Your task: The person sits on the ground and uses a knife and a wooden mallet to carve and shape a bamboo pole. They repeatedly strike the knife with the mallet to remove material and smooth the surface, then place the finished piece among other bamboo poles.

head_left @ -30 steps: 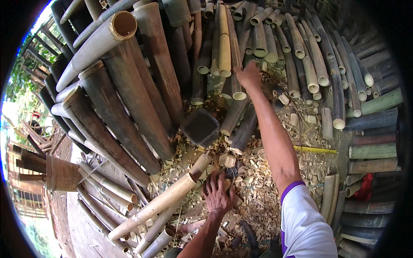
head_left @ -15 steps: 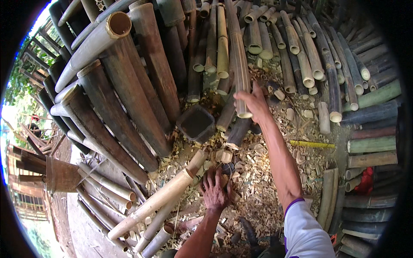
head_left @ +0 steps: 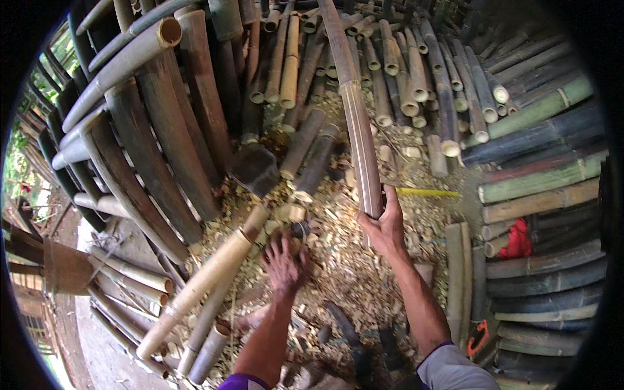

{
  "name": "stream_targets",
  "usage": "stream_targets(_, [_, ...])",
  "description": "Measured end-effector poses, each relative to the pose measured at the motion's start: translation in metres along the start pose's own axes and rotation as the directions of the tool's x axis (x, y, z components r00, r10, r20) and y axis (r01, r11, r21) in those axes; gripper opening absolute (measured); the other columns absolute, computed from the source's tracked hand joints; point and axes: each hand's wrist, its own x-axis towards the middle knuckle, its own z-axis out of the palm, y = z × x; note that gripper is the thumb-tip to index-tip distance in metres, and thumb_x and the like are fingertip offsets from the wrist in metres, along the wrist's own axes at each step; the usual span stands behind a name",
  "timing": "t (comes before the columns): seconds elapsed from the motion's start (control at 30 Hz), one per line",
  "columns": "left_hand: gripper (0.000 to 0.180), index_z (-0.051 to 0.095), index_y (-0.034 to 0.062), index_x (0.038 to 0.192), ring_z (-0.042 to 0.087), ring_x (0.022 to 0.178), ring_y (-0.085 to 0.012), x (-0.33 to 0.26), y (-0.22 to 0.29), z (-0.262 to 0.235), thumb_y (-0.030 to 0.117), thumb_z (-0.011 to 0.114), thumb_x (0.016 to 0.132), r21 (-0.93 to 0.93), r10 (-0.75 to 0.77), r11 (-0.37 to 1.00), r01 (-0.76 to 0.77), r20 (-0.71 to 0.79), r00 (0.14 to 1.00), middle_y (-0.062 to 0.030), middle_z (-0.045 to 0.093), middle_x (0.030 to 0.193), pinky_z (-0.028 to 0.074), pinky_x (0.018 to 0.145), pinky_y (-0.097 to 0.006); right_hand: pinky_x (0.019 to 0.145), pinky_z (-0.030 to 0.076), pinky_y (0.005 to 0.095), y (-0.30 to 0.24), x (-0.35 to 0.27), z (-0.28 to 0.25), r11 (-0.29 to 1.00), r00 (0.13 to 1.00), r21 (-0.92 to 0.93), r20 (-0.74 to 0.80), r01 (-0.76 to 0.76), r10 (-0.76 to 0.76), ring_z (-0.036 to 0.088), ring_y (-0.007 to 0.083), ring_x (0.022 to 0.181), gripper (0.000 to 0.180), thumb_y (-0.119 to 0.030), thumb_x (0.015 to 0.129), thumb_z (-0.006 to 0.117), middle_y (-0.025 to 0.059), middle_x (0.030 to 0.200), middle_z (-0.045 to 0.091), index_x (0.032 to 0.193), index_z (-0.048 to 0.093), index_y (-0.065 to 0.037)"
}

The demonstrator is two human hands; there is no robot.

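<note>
My right hand [head_left: 388, 227] is closed around the lower end of a long dark bamboo pole [head_left: 359, 140] with pale lengthwise lines. The pole slants away from me, its far end running out at the top edge. My left hand [head_left: 285, 265] lies low with fingers apart over the wood chips [head_left: 338, 279]. By its fingertips are a small dark round thing and a pale wood block [head_left: 297, 213]; the palm's underside is hidden. Just left of that hand, a thick pale bamboo pole [head_left: 195, 292] lies slanted over thinner pieces.
Thick dark bamboo lengths [head_left: 146, 140] stand at left beside a dark square container [head_left: 255, 170]. Cut poles [head_left: 416, 71] crowd the far side, with more stacked [head_left: 546, 286] at right. A yellow strip [head_left: 426, 192], red cloth [head_left: 517, 239] and orange-handled tool [head_left: 478, 338] lie at right.
My right hand has drawn the bamboo pole nearer to me, its near end now lower. My left hand stays down on the chips. The whole view has shifted, so the surroundings sit further left.
</note>
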Motion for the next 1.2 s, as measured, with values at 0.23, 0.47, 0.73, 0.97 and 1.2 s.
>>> stream_targets(0.23, [0.075,0.038,0.0098,0.155,0.038,0.142,-0.0408,-0.009,0.001,0.012,0.049,0.06,0.095,-0.051,0.095,0.993,-0.104,-0.156,0.983,-0.0192,0.041,0.155,0.022,0.12,-0.059,0.067,0.053,0.0335,-0.029,-0.14,-0.102,0.977,0.999,0.214,0.034,0.003,-0.011,0.062,0.0158,0.077,0.043,-0.012,0.086,0.075,0.0061,0.095,0.063,0.122,0.053,0.0])
stream_targets(0.47, [0.091,0.038,0.0092,0.156,0.034,0.149,-0.0383,-0.051,0.038,-0.041,0.07,0.06,0.092,-0.494,0.133,0.863,-0.111,0.01,0.991,-0.0227,0.034,0.163,0.027,0.123,-0.061,0.071,0.055,0.0333,-0.064,-0.293,-0.172,0.969,0.997,0.248,0.079,-0.005,-0.015,0.064,0.0161,0.084,0.049,-0.021,0.092,0.07,0.0099,0.101,0.062,0.129,0.049,0.002])
stream_targets(0.73, [0.066,0.057,-0.0003,0.128,0.069,0.105,-0.0282,-0.2,0.235,-0.248,0.007,0.091,0.071,-0.962,0.56,0.082,0.259,0.259,0.787,-0.0136,0.07,0.109,0.058,0.098,-0.047,0.085,0.055,0.0467,-0.05,-0.403,-0.168,0.99,0.99,0.049,0.034,0.132,-0.134,0.069,0.0392,0.098,0.068,-0.034,0.099,0.068,0.025,0.117,0.063,0.148,0.034,-0.001])
stream_targets(0.97, [0.06,0.047,0.002,0.134,0.067,0.104,-0.0249,-0.299,0.251,-0.283,0.004,0.079,0.082,-0.979,0.656,0.117,0.166,0.202,0.728,-0.0128,0.064,0.123,0.06,0.091,-0.039,0.105,0.046,0.0414,-0.066,-0.405,-0.312,0.937,0.932,-0.117,-0.117,0.33,-0.343,0.058,0.0262,0.118,0.046,-0.025,0.104,0.061,0.0157,0.131,0.061,0.142,0.053,-0.001])
stream_targets(1.2, [0.065,0.05,-0.0021,0.127,0.065,0.108,-0.0437,-0.394,0.311,-0.273,0.0,0.077,0.068,-0.805,0.728,0.304,-0.51,-0.149,0.669,-0.0277,0.064,0.109,0.053,0.095,-0.046,0.105,0.045,0.0392,-0.259,-0.452,-0.398,0.937,0.859,-0.139,-0.374,0.321,-0.35,0.057,0.0267,0.12,0.074,-0.034,0.104,0.064,0.0231,0.14,0.054,0.156,0.031,0.006])
